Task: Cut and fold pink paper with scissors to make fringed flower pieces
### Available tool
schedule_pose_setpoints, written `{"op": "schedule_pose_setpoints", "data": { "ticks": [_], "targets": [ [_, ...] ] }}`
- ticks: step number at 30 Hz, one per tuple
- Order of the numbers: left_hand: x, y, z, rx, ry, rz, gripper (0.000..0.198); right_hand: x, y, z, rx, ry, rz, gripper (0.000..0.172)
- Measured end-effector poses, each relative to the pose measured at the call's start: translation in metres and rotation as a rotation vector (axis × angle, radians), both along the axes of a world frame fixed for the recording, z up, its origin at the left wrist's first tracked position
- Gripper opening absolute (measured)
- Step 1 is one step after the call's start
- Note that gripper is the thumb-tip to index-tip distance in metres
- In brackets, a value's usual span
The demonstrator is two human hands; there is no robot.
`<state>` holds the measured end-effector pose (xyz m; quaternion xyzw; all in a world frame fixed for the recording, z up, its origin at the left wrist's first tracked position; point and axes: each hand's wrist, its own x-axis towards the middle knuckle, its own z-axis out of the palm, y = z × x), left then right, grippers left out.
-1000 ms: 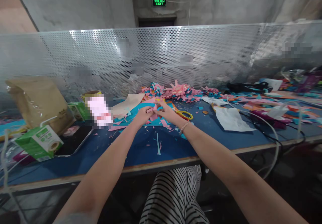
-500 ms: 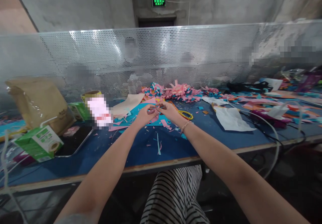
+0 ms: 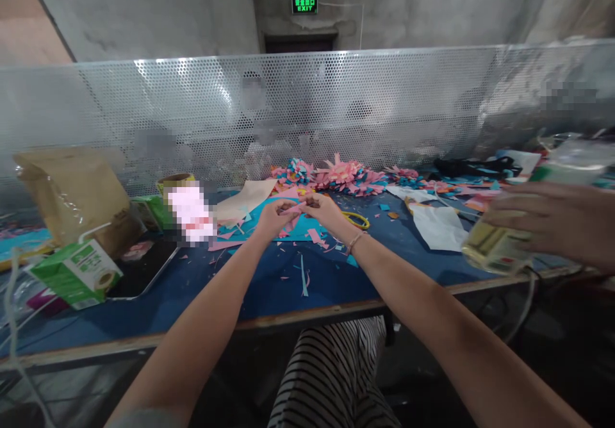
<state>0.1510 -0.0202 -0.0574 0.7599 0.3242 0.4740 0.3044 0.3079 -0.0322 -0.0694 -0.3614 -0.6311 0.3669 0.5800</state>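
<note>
A thin, soft-looking pink paper piece (image 3: 294, 210) is held just above the tabletop (image 3: 336, 280), between the wearer's two hands. The left hand (image 3: 273, 220) lies at its 9 o'clock, fingers bent and nearly closed, thumb and fingertips pinching the paper; the right hand (image 3: 327, 213) lies at its 3 o'clock, fingers curled in close, the tips nipping the paper's other end. A thin bracelet (image 3: 354, 242) circles the right wrist. Beneath the hands spreads a flat, smooth bright-blue sheet (image 3: 302, 232), with small irregular pink and blue scraps around it. At 6 o'clock a narrow pale-blue paper sliver (image 3: 303, 279) tapers to a point. At 4 o'clock, near the right wrist, shows a rounded yellow loop (image 3: 366, 223). At 1 o'clock sits a shaggy, fringed heap of pink and blue paper (image 3: 341, 175); at 10 o'clock, a smooth beige sheet (image 3: 246, 201). Well apart at 3 o'clock lies a creased white sheet (image 3: 436, 228), and beyond it a co-worker's blurred hand (image 3: 557, 223) grips a clear container of yellowish contents (image 3: 494, 245). Toward 8 o'clock a boxy green-and-white carton (image 3: 74, 274) leans beside a flat black slab (image 3: 147, 268), and past them stands a crinkled brown bag (image 3: 77, 188).
</note>
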Motion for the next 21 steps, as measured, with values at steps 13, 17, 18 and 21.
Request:
{"op": "schedule_pose_setpoints", "data": {
  "ticks": [13, 17, 18, 21],
  "targets": [
    [-0.0001, -0.0059, 0.0057, -0.052, -0.041, 0.056, 0.031, 0.0033, 0.0068, -0.0034, 0.021, 0.058, -0.021, 0.026],
    [-0.0003, -0.0056, 0.0057, -0.045, -0.038, 0.049, 0.031, 0.0027, 0.0042, -0.0013, 0.025, 0.069, -0.031, 0.027],
    [-0.0004, -0.0052, 0.0056, -0.049, -0.037, 0.054, 0.031, 0.0025, 0.0035, -0.0006, 0.025, 0.070, -0.030, 0.027],
    [-0.0010, -0.0041, 0.0051, -0.049, -0.028, 0.073, 0.031, 0.0019, 0.0020, 0.0012, 0.020, 0.078, -0.039, 0.028]
  ]
}}
